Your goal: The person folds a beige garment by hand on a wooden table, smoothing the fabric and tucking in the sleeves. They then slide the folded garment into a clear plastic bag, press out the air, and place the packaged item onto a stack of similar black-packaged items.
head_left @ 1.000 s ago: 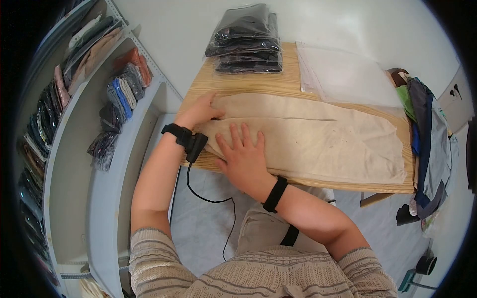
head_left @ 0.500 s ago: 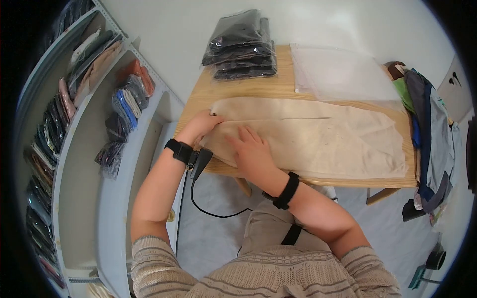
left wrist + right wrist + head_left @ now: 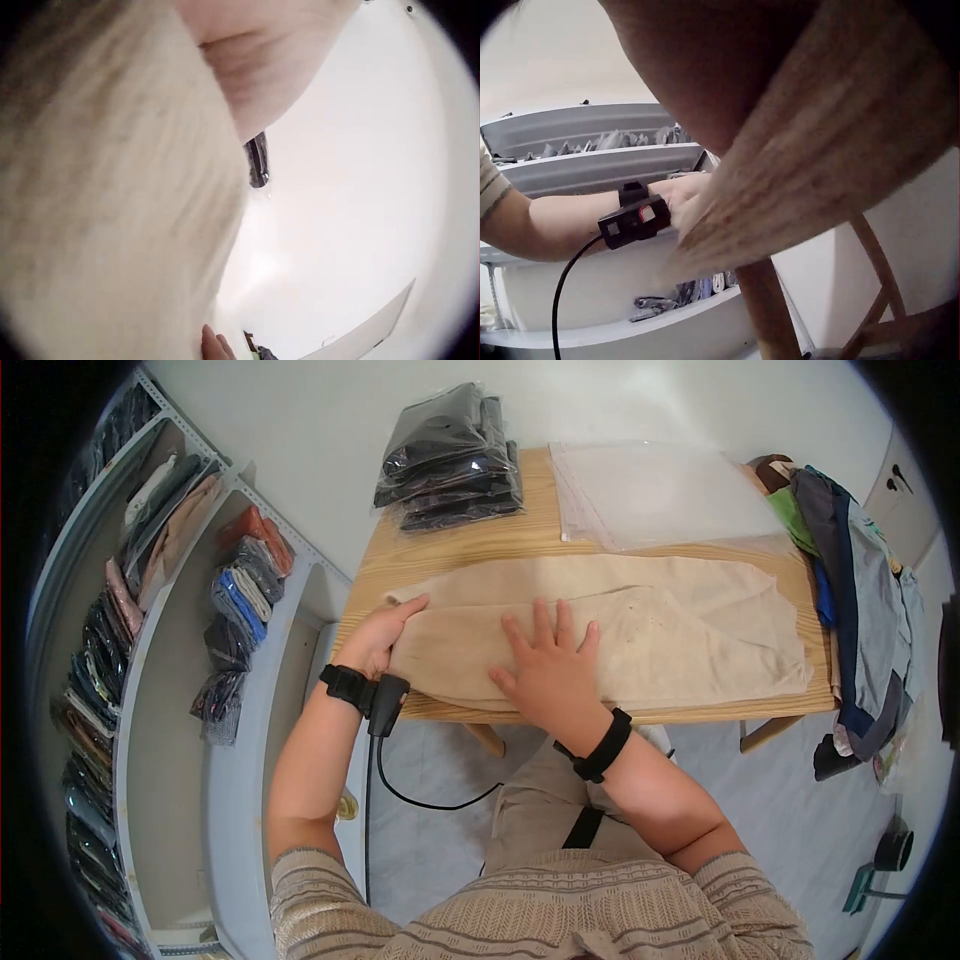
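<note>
A long, beige folded garment, which looks like trousers, lies lengthwise across the wooden table. My left hand grips its left end, the thumb on top and the other fingers hidden under the cloth. Flat on the garment's middle, near the front edge, rests my right hand with its fingers spread. Up close in the left wrist view, the beige cloth fills the left side. The right wrist view shows the cloth's edge below the right hand.
A stack of bagged dark clothes stands at the table's back left. Clear plastic bags lie at the back right. Loose clothes hang over the right end. Shelves of packed garments line the left.
My right hand has slid rightward over the cloth, its fingers spreading again. The left hand has shifted to the garment's left end, thumb on top. The upper layer lies smoother there.
</note>
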`<state>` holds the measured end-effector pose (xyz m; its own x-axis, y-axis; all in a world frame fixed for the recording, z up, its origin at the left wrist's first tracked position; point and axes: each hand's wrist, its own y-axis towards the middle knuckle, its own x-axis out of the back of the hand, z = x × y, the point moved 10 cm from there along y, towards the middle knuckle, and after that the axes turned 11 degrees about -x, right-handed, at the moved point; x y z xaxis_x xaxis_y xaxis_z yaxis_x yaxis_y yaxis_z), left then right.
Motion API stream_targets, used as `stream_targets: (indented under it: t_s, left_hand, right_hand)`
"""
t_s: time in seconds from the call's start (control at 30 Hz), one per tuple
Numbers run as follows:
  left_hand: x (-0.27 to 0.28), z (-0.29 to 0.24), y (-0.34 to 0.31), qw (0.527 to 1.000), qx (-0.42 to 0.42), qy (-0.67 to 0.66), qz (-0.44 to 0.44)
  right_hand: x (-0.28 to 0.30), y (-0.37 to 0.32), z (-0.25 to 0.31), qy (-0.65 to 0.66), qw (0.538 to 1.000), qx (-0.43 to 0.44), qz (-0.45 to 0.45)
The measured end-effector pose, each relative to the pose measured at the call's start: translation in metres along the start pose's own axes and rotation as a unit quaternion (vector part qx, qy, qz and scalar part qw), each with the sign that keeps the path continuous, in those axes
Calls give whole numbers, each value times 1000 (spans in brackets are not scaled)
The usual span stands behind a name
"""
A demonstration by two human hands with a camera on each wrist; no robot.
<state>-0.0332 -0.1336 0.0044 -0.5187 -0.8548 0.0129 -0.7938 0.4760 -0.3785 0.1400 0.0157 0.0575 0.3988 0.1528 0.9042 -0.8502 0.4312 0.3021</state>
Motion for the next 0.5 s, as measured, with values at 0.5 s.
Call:
stream_targets:
  t_s: [0.5]
  left_hand:
    - [-100,-112,-69,967,-232,106,10]
  right_hand:
    - [5,-16,9,134,990,35,-2]
